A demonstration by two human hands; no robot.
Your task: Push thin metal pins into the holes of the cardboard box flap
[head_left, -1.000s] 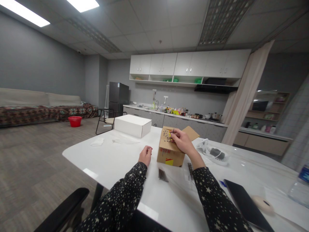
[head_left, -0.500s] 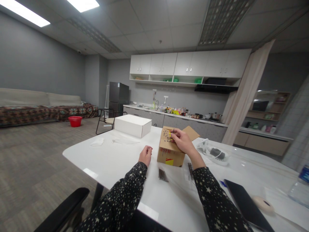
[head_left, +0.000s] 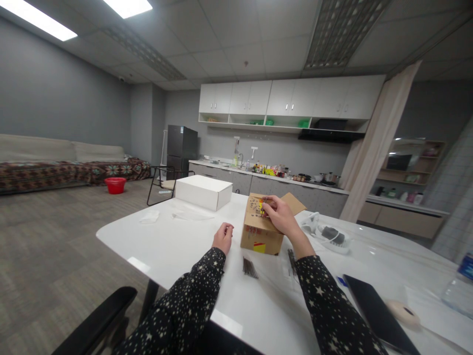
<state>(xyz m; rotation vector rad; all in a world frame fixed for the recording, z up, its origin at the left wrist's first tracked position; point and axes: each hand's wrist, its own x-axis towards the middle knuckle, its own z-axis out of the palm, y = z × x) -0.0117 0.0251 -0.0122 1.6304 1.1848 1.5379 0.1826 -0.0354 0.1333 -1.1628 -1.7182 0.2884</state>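
Observation:
A brown cardboard box (head_left: 261, 238) stands on the white table, with several small grey nail heads (head_left: 254, 203) dotted over its top. Above that top, my right hand (head_left: 280, 213) is closed in a pinch on a thin dark nail (head_left: 263, 206), partly hidden by the fingers. Left of the box, my left hand (head_left: 222, 238) rests with its fingers curled; whether anything is inside them is hidden. A row of long dark nails (head_left: 250, 267) lies in front of the box. More dark nails (head_left: 291, 260) lie by my right wrist.
A white box (head_left: 203, 191) sits at the table's far left, near crumpled clear plastic (head_left: 190, 216). To the right are a white round item with a cable (head_left: 334, 237), a black tablet-like slab (head_left: 377, 308), a beige mouse (head_left: 402, 314) and a water bottle (head_left: 460, 288).
My right hand has shifted very slightly over the box top, the nail still in its pinch. My left hand stays where it was.

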